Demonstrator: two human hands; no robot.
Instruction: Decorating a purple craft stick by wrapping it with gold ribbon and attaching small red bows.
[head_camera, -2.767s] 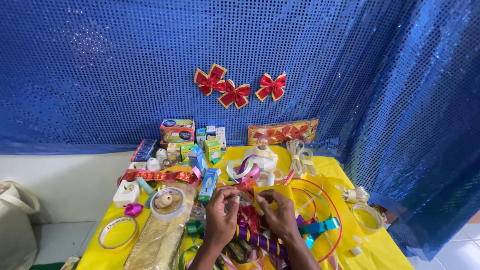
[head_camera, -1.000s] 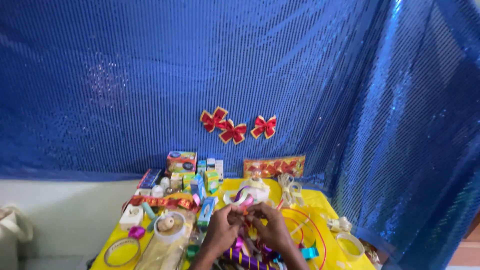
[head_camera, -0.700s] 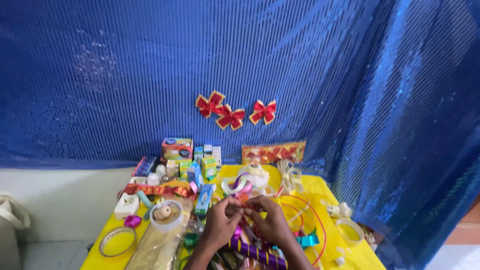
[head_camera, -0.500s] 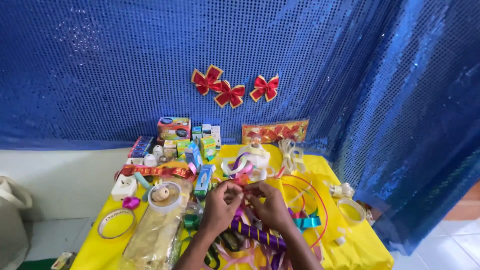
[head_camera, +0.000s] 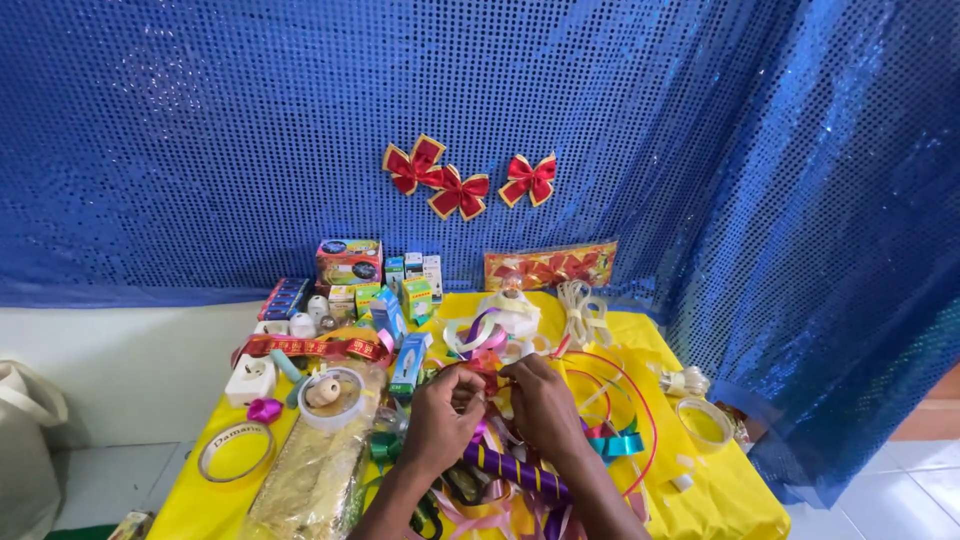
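Backdrop: a blue sequin curtain (head_camera: 250, 130) hangs behind everything, with three red bows (head_camera: 460, 180) pinned to it side by side.
Table: a yellow cloth (head_camera: 735, 480) covers it; the top is crowded with craft supplies.
Back row: small boxes (head_camera: 385, 280) stand near the curtain, beside a flat pack of red bows (head_camera: 550, 265).
Left side: a gold glitter sheet (head_camera: 310, 480) lies next to a tape roll (head_camera: 235, 452) and a white socket (head_camera: 250, 378).
Ribbon pile: loose ribbons (head_camera: 520, 470) in purple, teal and pink lie under the wrists.
Left hand (head_camera: 440, 420): fingers pinched narrowly on a small red ribbon (head_camera: 490, 378).
Right hand (head_camera: 545, 405): fingertips closed on the same red ribbon, touching the left hand's.
Red ribbon: held just above the pile, mid-table.
Progress: the piece looks only partly shaped, not yet a finished bow like those on the curtain; I judge folding and fastening remain.
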